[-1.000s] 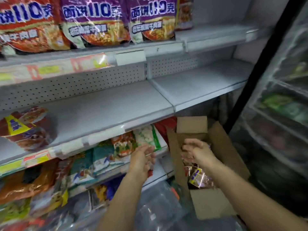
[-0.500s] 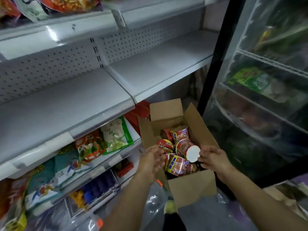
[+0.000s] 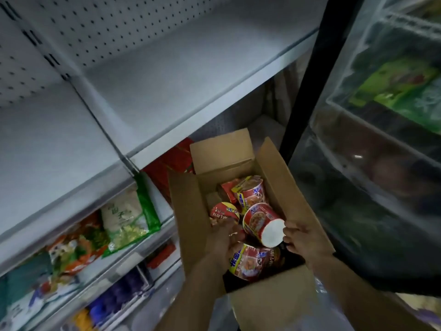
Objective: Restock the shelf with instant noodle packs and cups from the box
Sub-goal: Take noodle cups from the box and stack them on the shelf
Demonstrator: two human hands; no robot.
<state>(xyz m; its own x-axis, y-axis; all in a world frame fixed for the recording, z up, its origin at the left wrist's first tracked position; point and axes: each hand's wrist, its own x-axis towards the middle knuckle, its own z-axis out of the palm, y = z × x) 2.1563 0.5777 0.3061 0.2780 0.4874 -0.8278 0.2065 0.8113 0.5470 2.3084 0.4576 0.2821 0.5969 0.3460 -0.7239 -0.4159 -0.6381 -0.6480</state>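
Cardboard box [image 3: 281, 168]: cup [image 3: 261, 223] between hands.

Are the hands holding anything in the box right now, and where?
Both hands, left and right, are on the tipped-over noodle cup: right fingers touch its white base; the left hand's grip cannot be told.

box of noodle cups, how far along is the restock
Early, by the look of it. Done: nothing shows on the grey shelf above the box. In hand: both hands, left hand and right hand, are in the cardboard box at the tipped cup. Left: several noodle cups remain inside.
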